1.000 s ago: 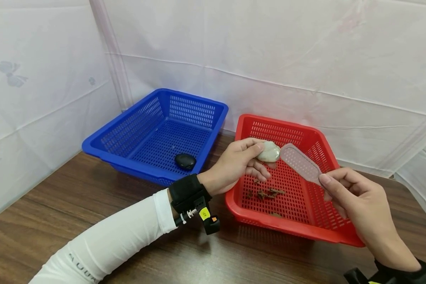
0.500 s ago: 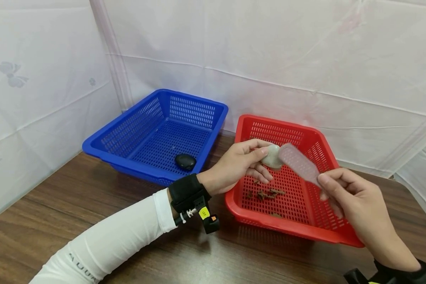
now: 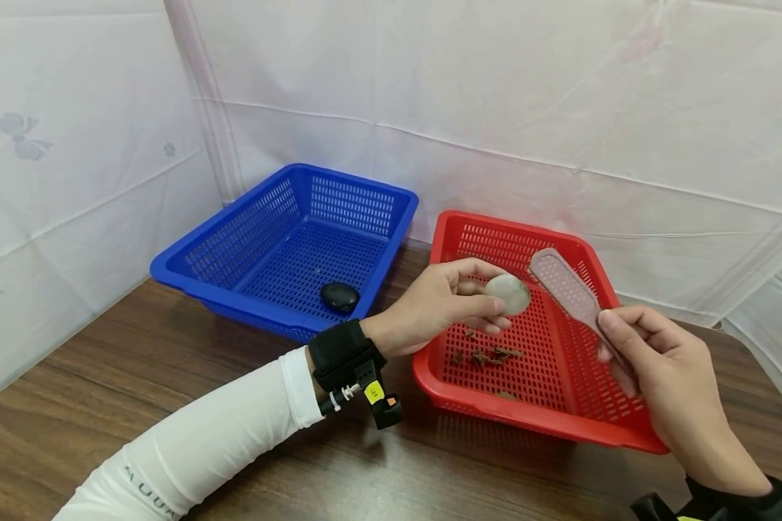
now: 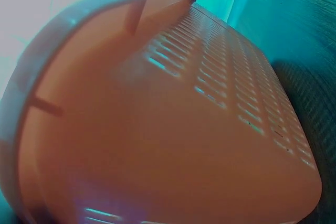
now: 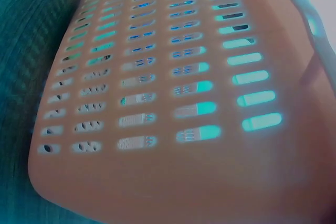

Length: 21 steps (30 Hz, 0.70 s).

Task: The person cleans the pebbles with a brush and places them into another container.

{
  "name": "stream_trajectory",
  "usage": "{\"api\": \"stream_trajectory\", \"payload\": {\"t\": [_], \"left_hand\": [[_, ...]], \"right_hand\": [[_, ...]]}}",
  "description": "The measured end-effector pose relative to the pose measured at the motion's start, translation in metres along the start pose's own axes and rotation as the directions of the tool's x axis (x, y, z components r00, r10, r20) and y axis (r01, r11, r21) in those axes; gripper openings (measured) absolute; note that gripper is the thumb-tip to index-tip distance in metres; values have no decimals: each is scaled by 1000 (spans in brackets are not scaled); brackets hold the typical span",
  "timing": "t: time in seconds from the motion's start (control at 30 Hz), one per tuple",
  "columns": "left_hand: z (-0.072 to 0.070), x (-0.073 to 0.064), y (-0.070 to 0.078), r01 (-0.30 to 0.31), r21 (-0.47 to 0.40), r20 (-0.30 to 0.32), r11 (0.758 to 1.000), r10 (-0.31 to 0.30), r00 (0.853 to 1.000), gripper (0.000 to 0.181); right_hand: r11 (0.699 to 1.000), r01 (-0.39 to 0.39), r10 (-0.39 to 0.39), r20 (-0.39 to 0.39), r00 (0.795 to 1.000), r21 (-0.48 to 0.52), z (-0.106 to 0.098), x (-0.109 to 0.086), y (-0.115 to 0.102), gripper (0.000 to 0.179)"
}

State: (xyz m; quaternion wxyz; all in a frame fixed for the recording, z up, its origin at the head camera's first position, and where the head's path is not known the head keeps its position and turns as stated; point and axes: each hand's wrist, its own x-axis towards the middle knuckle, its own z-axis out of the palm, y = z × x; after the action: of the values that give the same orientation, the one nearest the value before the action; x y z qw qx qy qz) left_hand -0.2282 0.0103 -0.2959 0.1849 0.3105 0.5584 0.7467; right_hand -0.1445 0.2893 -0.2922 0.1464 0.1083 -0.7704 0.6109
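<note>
My left hand holds a smooth, pale greenish-white stone between thumb and fingers, over the red basket. To its right, my right hand grips the handle of a pale pink, see-through paddle-shaped brush; rows of dots show on its head. A small gap separates the brush head from the stone. Brown crumpled scraps lie on the red basket's floor. Both wrist views are filled by the basket's slotted wall, and neither shows the held things.
Left of the red basket stands a blue slotted basket with a black, shiny oval stone in it. Both baskets rest on a brown wood-grain table. A whitish sheet hangs behind and to the left.
The brush has drawn back from the stone, up and to the right, after overlapping it. The stone has turned in my left fingers and shifted slightly right and down.
</note>
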Motion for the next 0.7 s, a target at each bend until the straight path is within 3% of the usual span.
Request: {"api": "stream_trajectory", "payload": {"t": [0.17, 0.3, 0.37, 0.53, 0.7], "left_hand": [[0, -2, -1, -27, 68, -8, 997, 28, 1000, 40], [0, -3, -1, -44, 99, -7, 994, 45, 999, 38], [0, -3, -2, -52, 89, 5, 995, 52, 999, 35], [0, -3, -3, -55, 52, -4, 997, 56, 998, 32], [0, -3, -2, -45, 50, -18, 998, 46, 999, 32]], "right_hand": [[990, 34, -27, 48, 998, -140, 1, -3, 0, 6], [999, 14, -14, -26, 1000, -30, 1, -1, 0, 9], [1000, 25, -24, -24, 999, 18, 1, -1, 0, 9], [998, 24, -20, 73, 997, -55, -1, -3, -1, 8], [999, -2, 2, 14, 1000, 32, 0, 0, 0, 10]]}}
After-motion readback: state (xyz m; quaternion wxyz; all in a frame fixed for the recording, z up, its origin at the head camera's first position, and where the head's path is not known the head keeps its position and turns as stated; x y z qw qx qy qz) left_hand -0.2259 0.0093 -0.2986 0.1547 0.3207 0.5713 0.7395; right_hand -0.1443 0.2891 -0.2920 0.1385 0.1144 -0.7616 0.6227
